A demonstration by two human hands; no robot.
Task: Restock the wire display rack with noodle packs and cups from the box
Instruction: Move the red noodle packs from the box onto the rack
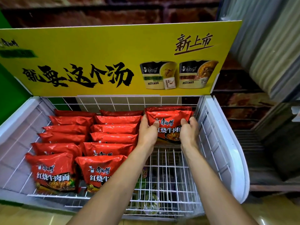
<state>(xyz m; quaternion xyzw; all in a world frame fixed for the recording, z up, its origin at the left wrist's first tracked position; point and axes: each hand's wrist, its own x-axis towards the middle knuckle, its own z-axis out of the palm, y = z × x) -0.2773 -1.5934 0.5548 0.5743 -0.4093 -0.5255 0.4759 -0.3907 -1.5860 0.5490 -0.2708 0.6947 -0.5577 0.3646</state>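
Note:
A red noodle pack (169,123) stands upright at the back right of the white wire display rack (164,161). My left hand (146,132) grips its left edge and my right hand (189,131) grips its right edge, thumbs on the front. Another red pack (168,108) stands behind it against the back grid. Two full rows of red packs fill the left (53,171) and middle (100,171) of the shelf. The box is not in view.
A yellow header sign (113,62) rises behind the shelf. White side panels (227,151) flank the rack. Bare wire lies in front of the held pack, with other packs dimly visible on a lower shelf (151,200). A brick wall stands behind.

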